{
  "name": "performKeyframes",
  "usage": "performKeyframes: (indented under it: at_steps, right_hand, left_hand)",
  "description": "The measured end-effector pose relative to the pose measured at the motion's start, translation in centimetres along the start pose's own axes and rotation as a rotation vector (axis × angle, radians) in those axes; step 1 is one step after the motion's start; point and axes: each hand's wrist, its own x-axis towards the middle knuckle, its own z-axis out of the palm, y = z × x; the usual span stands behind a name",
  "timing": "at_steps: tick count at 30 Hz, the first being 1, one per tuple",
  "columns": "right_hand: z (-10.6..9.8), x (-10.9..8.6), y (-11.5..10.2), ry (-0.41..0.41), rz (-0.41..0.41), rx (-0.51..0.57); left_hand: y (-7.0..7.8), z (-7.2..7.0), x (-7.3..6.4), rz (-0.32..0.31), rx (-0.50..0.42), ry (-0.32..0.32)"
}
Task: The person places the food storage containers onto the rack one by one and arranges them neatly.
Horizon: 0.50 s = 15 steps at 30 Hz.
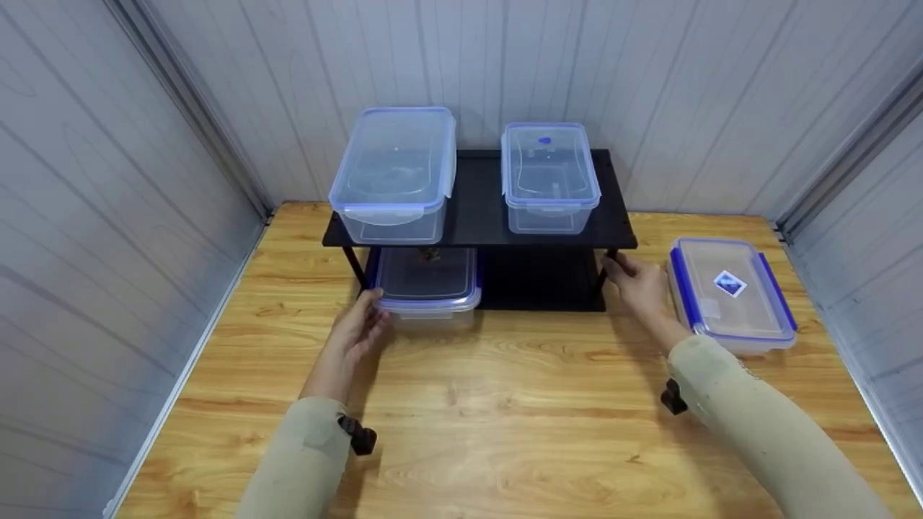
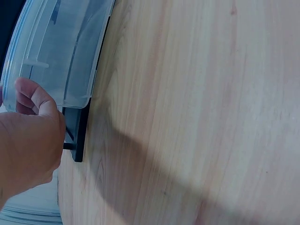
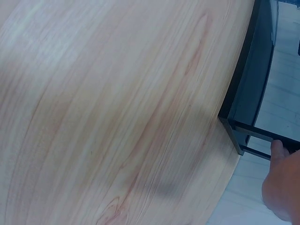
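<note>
A clear food container with a blue-rimmed lid (image 1: 425,281) sits on the lower tier of a black two-tier rack (image 1: 479,202), its front end jutting past the tier's edge. My left hand (image 1: 355,330) grips its front left corner; in the left wrist view the thumb (image 2: 33,91) lies on the container's clear wall (image 2: 77,61). On the other side, my right hand (image 1: 642,288) holds the rack's front right post (image 1: 604,277). The right wrist view shows a finger (image 3: 277,149) against that post, with the remaining fingers partly hidden.
Two clear lidded containers stand on the upper tier, a larger one (image 1: 393,166) at left and a smaller one (image 1: 551,173) at right. Right of the rack, another container with blue side clips (image 1: 735,288) lies on the wooden table (image 1: 461,418). Panel walls (image 1: 476,65) enclose the table.
</note>
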Motion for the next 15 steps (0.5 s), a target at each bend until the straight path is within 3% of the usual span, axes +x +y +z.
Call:
performKeyframes:
  at_steps: [15]
  right_hand:
    - [0.13, 0.0, 0.01, -0.009, 0.032, 0.035]
  left_hand:
    - [0.41, 0.03, -0.34, -0.015, -0.006, 0.032]
